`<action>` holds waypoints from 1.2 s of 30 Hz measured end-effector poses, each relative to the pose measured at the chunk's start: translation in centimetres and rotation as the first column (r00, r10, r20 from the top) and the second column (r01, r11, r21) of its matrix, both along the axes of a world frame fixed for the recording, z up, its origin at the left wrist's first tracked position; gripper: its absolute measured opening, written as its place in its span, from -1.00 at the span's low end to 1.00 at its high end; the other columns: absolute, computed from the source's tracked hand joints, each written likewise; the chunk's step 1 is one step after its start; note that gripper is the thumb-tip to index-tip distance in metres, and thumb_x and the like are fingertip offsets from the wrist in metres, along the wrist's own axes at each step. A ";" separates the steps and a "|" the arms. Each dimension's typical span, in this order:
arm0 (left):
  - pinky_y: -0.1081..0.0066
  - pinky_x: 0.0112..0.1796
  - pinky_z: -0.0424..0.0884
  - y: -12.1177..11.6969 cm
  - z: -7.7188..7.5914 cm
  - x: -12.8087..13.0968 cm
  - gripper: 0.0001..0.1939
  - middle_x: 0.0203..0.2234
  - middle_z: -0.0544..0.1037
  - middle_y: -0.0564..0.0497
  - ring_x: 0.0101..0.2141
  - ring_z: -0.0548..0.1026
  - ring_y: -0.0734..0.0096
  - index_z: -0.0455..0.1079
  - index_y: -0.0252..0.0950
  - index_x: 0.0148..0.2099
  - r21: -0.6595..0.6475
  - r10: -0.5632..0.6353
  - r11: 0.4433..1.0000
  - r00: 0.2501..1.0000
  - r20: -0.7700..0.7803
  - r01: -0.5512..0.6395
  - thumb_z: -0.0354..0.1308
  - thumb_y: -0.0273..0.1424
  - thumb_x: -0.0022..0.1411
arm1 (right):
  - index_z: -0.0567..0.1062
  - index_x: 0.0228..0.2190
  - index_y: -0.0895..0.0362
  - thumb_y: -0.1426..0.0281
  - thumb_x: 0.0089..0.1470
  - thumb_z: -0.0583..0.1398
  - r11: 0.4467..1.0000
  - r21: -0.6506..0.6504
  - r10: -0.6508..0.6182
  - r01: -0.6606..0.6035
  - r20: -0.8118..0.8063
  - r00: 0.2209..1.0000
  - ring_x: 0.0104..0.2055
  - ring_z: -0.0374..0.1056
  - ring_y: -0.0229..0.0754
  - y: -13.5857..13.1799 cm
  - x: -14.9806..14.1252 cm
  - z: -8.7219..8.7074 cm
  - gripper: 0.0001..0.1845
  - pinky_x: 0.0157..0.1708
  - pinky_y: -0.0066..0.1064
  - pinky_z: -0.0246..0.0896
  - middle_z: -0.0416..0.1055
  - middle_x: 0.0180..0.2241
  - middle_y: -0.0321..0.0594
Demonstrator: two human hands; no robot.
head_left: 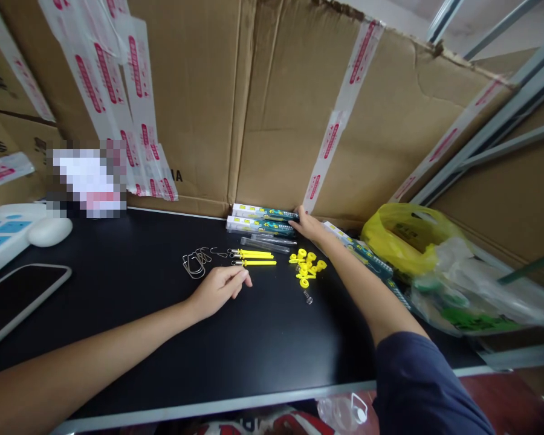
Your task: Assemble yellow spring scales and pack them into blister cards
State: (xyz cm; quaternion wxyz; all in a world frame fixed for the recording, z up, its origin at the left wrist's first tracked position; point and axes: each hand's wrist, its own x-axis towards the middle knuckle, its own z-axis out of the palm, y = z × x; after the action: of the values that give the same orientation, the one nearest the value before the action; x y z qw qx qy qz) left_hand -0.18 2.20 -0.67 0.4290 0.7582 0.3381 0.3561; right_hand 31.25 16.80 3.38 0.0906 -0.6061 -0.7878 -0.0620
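Note:
My left hand (224,285) rests on the black tabletop with its fingers curled together, and no object shows in it. Just beyond it lie several yellow rods with metal ends (258,255). To their left is a small heap of bent wire hooks (194,263). My right hand (309,226) reaches to the back, thumb and fingers closed around the right end of a long printed box (263,211). A second printed box (258,225) lies in front of it. Clear plastic tubes (267,243) lie nearer me. Small yellow plastic parts (306,266) are scattered below my right forearm, with a small spring-like piece (308,297) beside them.
More printed boxes (362,251) lie right of my right arm, by a yellow plastic bag (399,235) and a clear bag (471,302). A phone (20,296) and a white power strip (9,226) occupy the left. Tall taped cardboard (199,109) stands behind; a metal frame (494,133) rises at right.

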 end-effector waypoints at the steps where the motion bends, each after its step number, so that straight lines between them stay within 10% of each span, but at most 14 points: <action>1: 0.47 -0.46 0.21 -0.1 0.0 0.0 -0.57 -0.70 0.30 0.12 -0.60 0.30 0.49 0.43 -0.32 -0.36 0.037 -0.005 0.999 0.999 -0.037 0.006 -0.14 -0.19 0.36 | 0.19 -0.07 0.17 0.21 0.23 0.04 1.000 0.000 -0.005 0.005 0.005 1.000 -0.22 0.42 -0.01 -0.1 -0.1 0.1 -0.66 -0.30 -0.32 0.21 0.48 -0.18 0.04; 8: 0.22 0.00 0.30 0.5 -0.3 -0.3 -0.72 -0.17 0.58 -0.05 -0.09 0.48 0.23 0.49 -0.21 -0.13 0.484 0.041 0.871 0.968 -0.246 0.086 -0.05 -0.32 0.33 | 0.21 -0.02 0.18 0.21 0.16 0.12 0.987 0.156 -0.032 0.028 0.018 0.999 -0.27 0.40 0.01 -3.8 -0.4 2.2 -0.57 -0.35 -0.33 0.17 0.47 -0.29 -0.03; 13: 0.00 0.24 -0.07 1.2 -1.0 -0.4 -0.55 0.22 0.29 -0.10 0.25 0.16 0.14 0.28 -0.21 0.21 0.475 0.118 0.879 0.953 -0.280 0.031 0.01 -0.28 0.30 | 0.38 -0.22 0.10 0.28 0.19 0.08 0.959 0.256 0.138 -0.122 -0.047 0.989 -0.40 0.31 -0.12 -10.6 -0.3 2.3 -0.81 -0.38 -0.36 0.16 0.34 -0.51 -0.25; 36: 0.19 -0.13 0.27 1.0 -1.0 -0.6 -0.73 -0.21 0.50 -0.08 -0.16 0.41 0.15 0.41 -0.21 -0.02 0.565 0.259 0.823 0.849 -0.461 0.056 -0.03 -0.33 0.31 | 0.51 -0.28 0.08 0.58 -0.03 0.19 0.875 -0.263 0.407 -0.407 -0.060 0.912 -0.19 0.42 -0.15 -16.2 -0.9 1.8 -0.74 -0.17 -0.32 0.28 0.49 -0.25 -0.22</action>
State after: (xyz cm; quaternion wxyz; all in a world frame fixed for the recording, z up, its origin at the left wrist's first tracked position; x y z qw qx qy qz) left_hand -0.80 3.20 -1.64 0.0607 0.8969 0.3632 0.2447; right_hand 30.33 0.59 5.18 0.0196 -0.4336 -0.8984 0.0671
